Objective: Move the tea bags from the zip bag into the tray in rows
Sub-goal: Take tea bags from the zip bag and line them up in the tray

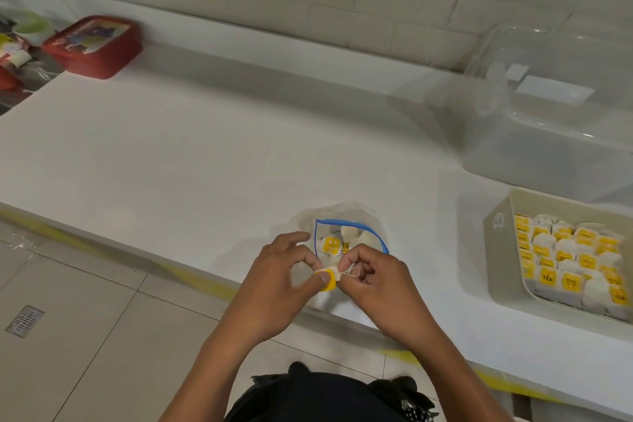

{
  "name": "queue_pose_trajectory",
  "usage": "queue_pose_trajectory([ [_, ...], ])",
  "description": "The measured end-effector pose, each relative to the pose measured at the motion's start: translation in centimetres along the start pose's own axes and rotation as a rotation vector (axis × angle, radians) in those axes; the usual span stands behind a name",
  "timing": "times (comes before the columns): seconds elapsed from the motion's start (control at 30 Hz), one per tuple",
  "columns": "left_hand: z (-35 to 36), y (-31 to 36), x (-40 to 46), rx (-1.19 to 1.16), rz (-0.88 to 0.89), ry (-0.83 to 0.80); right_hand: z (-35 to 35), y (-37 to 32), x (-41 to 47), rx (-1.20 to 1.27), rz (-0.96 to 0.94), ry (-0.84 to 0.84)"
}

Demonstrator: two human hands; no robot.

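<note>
A clear zip bag (346,216) with a blue zip line lies open near the counter's front edge, holding a few white tea bags with yellow tags. Just in front of its mouth my left hand (284,281) pinches a tea bag's yellow tag (329,282) between thumb and finger. My right hand (380,281) pinches the white string (352,272) that runs from that tag. The bag part of this tea bag is hidden by my fingers. A beige tray (498,243) at the right holds several rows of tea bags with yellow tags.
A clear plastic container (548,120) stands behind the tray on the white counter (205,147). A red lidded box (96,44) sits at the back left beside other clutter. The counter's front edge runs diagonally, with tiled floor and a drain grate (25,320) below.
</note>
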State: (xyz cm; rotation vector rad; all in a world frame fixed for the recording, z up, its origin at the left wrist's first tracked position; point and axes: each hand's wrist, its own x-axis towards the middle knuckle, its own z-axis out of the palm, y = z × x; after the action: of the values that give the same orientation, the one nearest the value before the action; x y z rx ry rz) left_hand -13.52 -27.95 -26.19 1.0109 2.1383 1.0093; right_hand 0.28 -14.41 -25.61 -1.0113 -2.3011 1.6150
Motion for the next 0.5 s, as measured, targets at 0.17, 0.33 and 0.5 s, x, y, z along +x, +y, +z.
queue_pose_trajectory([
  [0.17, -0.4, -0.3, -0.3, 0.025, 0.012, 0.059, -0.4, 0.5, 2.5, -0.274, -0.068, 0.103],
  [0.33, -0.7, 0.3, -0.7, 0.067, 0.058, 0.121, 1.8, 0.2, 5.7, -0.834, -0.038, -0.009],
  [0.5, -1.3, 1.4, -1.1, 0.085, 0.062, 0.162, 3.9, -0.6, 6.8, -0.931, 0.042, -0.043],
])
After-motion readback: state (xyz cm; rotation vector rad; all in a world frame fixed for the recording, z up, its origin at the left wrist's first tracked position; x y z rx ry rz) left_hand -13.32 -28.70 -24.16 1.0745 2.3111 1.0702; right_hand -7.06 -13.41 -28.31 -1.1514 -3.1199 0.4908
